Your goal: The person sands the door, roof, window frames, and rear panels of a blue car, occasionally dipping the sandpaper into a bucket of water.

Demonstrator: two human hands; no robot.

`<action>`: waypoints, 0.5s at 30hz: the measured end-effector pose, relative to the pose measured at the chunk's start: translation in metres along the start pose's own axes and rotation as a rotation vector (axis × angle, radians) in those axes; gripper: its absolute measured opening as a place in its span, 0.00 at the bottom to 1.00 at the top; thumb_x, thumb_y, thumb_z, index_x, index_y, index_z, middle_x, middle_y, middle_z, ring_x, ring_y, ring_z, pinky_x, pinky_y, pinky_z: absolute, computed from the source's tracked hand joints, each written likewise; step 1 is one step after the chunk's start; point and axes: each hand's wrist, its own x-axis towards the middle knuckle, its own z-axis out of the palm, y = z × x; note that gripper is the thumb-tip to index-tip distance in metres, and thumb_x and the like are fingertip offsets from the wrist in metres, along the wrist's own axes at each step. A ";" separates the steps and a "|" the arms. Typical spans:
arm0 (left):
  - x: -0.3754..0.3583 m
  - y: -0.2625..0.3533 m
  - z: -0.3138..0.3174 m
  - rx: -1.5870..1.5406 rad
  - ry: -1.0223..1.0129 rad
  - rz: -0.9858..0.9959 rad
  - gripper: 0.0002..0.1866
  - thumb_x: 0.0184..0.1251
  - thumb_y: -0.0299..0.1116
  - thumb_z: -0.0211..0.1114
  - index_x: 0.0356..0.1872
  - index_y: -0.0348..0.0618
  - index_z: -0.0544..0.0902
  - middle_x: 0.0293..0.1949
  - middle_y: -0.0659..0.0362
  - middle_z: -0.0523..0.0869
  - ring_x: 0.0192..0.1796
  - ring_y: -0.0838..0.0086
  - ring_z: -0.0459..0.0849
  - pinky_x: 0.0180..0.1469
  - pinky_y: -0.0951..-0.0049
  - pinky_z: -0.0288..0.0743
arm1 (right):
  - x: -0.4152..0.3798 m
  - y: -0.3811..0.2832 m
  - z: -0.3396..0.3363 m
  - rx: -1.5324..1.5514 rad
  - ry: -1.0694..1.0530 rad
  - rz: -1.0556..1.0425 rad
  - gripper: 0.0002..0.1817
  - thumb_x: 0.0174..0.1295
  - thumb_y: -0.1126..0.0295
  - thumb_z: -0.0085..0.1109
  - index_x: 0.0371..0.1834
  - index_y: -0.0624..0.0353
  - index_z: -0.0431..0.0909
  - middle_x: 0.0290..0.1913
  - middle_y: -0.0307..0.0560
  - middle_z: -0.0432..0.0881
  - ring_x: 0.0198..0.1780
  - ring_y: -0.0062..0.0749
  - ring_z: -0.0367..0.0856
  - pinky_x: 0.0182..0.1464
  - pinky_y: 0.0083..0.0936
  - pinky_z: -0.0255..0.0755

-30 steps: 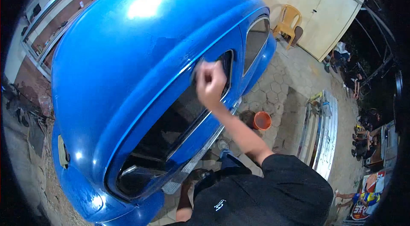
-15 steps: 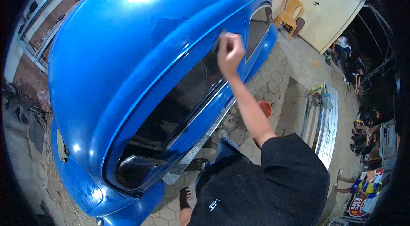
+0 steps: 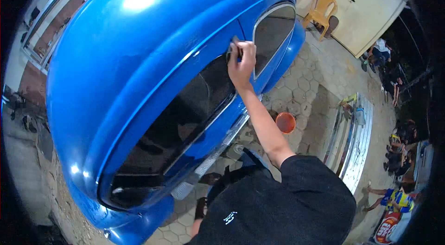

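My right hand (image 3: 242, 62) is closed, its bent fingertips pressed close to the blue car (image 3: 139, 55) just above the side window. A small dark piece (image 3: 230, 49) shows at the fingers, mostly hidden by them; I cannot tell what it is. Below the hand lies the dark side window (image 3: 185, 110), and the rear side window (image 3: 276, 32) is just to the right of it. Low in the view, my left hand (image 3: 201, 209) hangs beside my black shirt, dark and partly covered, its fingers unclear.
An orange bucket (image 3: 285, 123) stands on the hexagonal paving. Further right is a long metal-topped bench (image 3: 357, 138) with things on it. A yellow plastic chair (image 3: 321, 11) stands by the pale wall. Several people sit along the far right.
My right hand has moved slightly down and left along the car above the window, and its fingers now point more toward the body panel. My view has shifted a little.
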 end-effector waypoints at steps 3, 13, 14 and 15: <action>0.017 0.025 0.016 0.007 -0.014 0.028 0.23 0.75 0.48 0.51 0.62 0.45 0.75 0.49 0.56 0.83 0.41 0.65 0.82 0.41 0.59 0.79 | -0.019 0.037 -0.027 -0.021 -0.151 -0.103 0.05 0.62 0.77 0.62 0.37 0.59 0.75 0.37 0.50 0.79 0.37 0.45 0.76 0.39 0.34 0.67; 0.091 0.172 0.093 -0.100 -0.057 0.123 0.23 0.71 0.52 0.56 0.54 0.44 0.79 0.37 0.59 0.83 0.33 0.70 0.82 0.30 0.64 0.74 | -0.019 0.051 -0.025 0.148 -0.276 -0.092 0.11 0.49 0.74 0.73 0.33 0.48 0.82 0.35 0.35 0.81 0.38 0.39 0.77 0.41 0.36 0.66; 0.105 0.172 0.088 -0.215 -0.115 0.030 0.24 0.73 0.50 0.53 0.59 0.42 0.76 0.43 0.57 0.84 0.37 0.67 0.83 0.33 0.61 0.74 | -0.012 0.049 -0.027 0.146 -0.276 -0.120 0.11 0.48 0.74 0.74 0.32 0.47 0.82 0.35 0.34 0.81 0.38 0.38 0.76 0.41 0.35 0.66; 0.101 0.167 0.088 -0.389 -0.199 0.137 0.23 0.71 0.51 0.56 0.57 0.45 0.77 0.39 0.59 0.83 0.34 0.69 0.82 0.31 0.62 0.74 | -0.008 0.048 -0.028 0.147 -0.276 -0.150 0.11 0.47 0.74 0.74 0.32 0.45 0.83 0.34 0.33 0.81 0.38 0.37 0.76 0.41 0.35 0.66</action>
